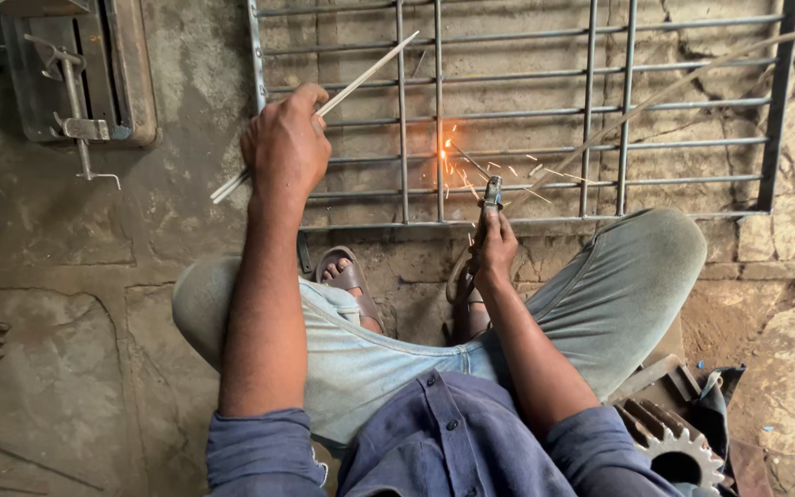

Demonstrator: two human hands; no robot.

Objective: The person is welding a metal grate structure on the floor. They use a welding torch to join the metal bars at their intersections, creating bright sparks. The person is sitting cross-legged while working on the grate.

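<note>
The grey metal grille [517, 110] sparks where the right hand [494, 244], fingers clamped on an electrode holder [491, 195], welds, while the left hand [284, 147] grips thin rods [361, 75].

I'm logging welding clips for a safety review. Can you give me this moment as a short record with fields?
setting: cracked concrete floor
workpiece: grey metal bar grille lying flat on the floor
left hand: raised, gripping a bundle of thin pale welding rods
right hand: holding a dark electrode holder
arc: orange sparks at a grille bar
nearby: toothed steel gear by the right knee
</note>
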